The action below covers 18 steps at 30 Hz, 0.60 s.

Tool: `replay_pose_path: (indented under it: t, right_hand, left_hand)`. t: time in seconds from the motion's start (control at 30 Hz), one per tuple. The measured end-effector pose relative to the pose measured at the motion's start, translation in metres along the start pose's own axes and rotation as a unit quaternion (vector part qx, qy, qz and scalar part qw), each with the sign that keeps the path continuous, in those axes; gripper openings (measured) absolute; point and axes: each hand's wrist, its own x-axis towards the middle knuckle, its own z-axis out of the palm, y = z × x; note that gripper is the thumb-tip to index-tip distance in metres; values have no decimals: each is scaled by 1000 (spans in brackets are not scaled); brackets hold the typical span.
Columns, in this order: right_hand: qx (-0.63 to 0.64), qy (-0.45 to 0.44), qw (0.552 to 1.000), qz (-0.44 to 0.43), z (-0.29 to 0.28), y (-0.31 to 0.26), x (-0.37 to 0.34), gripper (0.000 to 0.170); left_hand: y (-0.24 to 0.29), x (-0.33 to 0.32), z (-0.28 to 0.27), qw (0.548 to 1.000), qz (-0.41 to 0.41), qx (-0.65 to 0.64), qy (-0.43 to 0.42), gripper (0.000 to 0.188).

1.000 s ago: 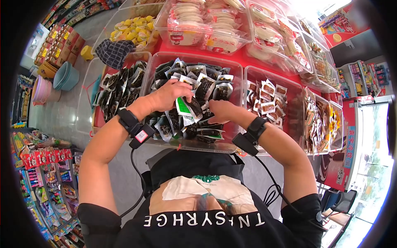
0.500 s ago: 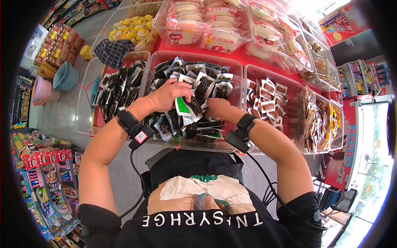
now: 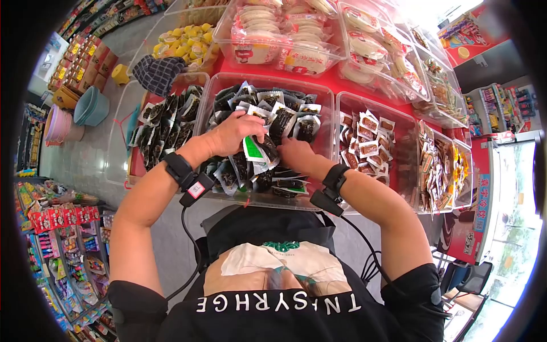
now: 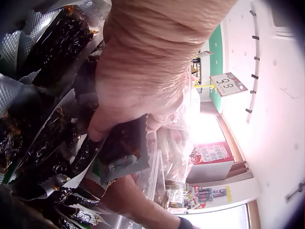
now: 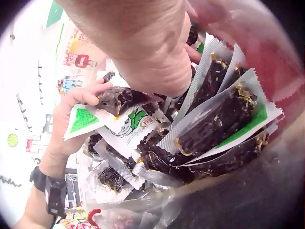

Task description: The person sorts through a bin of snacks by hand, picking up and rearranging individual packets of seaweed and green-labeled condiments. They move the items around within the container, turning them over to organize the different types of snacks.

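Left hand (image 3: pixel 231 135) pinches green-and-white packet (image 3: pixel 253 149) over clear bin (image 3: pixel 273 200), centre of frame. Right hand (image 3: pixel 301 157) reaches among packets alongside; its grip cannot be told. Next move seemingly calls for finger room between wrappers.

Inside the clear bin (image 3: pixel 273 202), the right hand (image 3: pixel 300 157) has its fingertips hidden among dark packets (image 3: pixel 282 121); the left hand (image 3: pixel 231 134) partly covers a green-and-white packet (image 3: pixel 253 150). Beyond the bin, the head view's top edge cuts off a tub (image 3: pixel 337 52).
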Motion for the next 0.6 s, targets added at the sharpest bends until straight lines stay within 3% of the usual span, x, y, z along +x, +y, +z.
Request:
replay_pose_path:
  t: [0.03,0.23,0.33,0.43,0.6]
  right_hand:
    - [-19,51,998,-22,7,1,0,27]
    - [78,-78,990,85,-7,-3,0,19]
    - [-14,-32,999,-8,1,-2,0,20]
    - [-19,1,999,-37,1,2,-1,24]
    - [110,-111,988,-11,-19,16,-4,20]
  left_hand:
    - [2,-1,0,1000,-2,3,0,28]
    - [2,-1,0,1000,-9,6,-7,29]
    - [2,-3,0,1000,-10,6,-6,28]
    - [3,-3,0,1000,-9,1,-3,28]
    - [3,-5,1,1000,-22,5,-14,28]
